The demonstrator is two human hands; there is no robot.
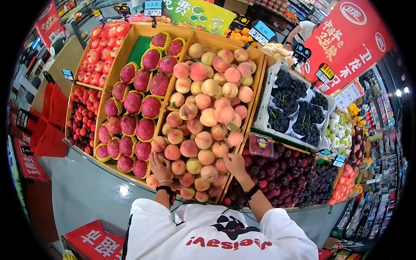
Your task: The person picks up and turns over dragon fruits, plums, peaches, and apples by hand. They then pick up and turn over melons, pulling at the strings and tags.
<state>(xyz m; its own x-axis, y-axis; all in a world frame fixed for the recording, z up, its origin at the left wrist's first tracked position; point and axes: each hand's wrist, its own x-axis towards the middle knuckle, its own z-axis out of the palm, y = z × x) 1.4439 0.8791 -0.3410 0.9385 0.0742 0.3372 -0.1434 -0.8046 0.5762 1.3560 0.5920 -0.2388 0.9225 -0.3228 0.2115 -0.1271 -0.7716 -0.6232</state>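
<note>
- Many peaches (203, 139) are lying heaped in a wooden bin (258, 82), the heap running lengthwise forward; single fruits are looking round, so I cannot tell a long axis.
- Left hand (160, 169): fingers are pointing forward, peaches sitting just ahead and to the right.
- Right hand (236, 165): fingers are bending leftward, peaches lying at the fingertips.
- Whether either is gripping, I cannot tell.
</note>
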